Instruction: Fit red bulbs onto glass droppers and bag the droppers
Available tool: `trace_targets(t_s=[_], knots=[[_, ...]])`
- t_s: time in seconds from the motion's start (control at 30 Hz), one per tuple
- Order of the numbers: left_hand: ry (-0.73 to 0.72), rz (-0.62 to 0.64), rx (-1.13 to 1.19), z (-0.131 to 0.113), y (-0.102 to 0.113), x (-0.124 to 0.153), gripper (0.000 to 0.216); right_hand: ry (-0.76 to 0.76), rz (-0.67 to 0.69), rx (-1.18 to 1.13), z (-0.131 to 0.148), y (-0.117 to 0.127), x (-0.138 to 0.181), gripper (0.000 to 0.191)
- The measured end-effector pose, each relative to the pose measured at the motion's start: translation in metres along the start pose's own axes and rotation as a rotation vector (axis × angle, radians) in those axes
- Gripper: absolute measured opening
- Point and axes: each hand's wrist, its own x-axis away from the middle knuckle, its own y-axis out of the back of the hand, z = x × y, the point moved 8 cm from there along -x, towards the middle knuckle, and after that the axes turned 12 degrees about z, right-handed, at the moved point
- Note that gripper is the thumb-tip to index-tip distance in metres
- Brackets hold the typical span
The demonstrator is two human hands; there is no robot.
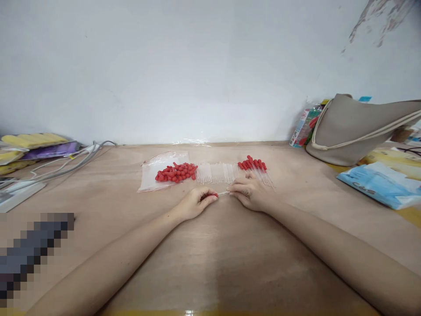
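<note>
Narrowly pinched: red cap [216,195], slender clear tube [223,193]
Left fingers [209,200] grip cap, right fingers [237,188] tube; tube row [217,174], twelve o'clock.

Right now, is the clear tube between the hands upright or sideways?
Sideways: the clear tube stretches across from the left hand, where a red cap shows, to the right hand.

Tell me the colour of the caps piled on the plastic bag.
The caps are red; the head view shows them best.
</note>
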Motion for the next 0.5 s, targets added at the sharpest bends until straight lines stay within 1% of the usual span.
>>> trace_targets(t_s=[0.17, 0.33, 0.5], knots=[[-0.042, -0.016, -0.127, -0.005, 0.000, 0.001, 0.020, -0.012, 0.047, 0.013, 0.004, 0.000, 0.000, 0.023], [-0.095, -0.049, -0.262, -0.013, 0.001, 0.003, 0.020, -0.021, 0.034, 0.040, 0.012, 0.001, 0.000, 0.023], [-0.139, -0.044, -0.319, -0.019, -0.001, 0.004, 0.019, -0.064, 0.007, 0.007, 0.012, -0.009, -0.001, 0.025]])
